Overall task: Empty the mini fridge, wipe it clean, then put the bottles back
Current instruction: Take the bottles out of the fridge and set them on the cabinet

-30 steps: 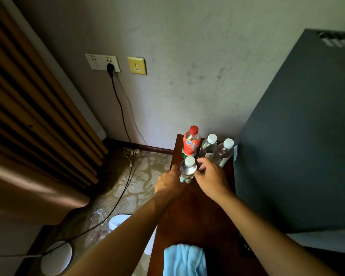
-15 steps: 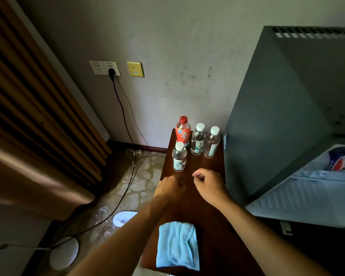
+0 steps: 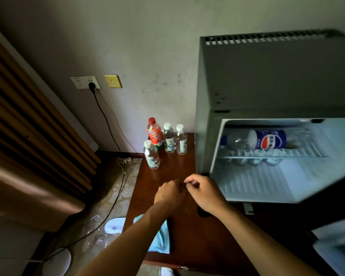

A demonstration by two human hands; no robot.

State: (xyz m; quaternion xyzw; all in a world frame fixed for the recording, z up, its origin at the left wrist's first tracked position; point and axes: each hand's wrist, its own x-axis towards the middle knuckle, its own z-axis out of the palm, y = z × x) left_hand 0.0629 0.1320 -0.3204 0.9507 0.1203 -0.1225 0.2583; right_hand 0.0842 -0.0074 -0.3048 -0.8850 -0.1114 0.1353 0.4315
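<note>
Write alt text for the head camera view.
Two empty hands, left hand and right hand, hover over a wooden table beside an open mini fridge with a Pepsi bottle lying on its shelf. Four bottles stand at the table's far end; a blue cloth lies nearer.

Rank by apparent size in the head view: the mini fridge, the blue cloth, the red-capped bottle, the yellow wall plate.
1. mini fridge, by far the largest.
2. blue cloth; an arm partly covers it and it lies nearer the camera, so its rank is unsure.
3. red-capped bottle.
4. yellow wall plate.
</note>
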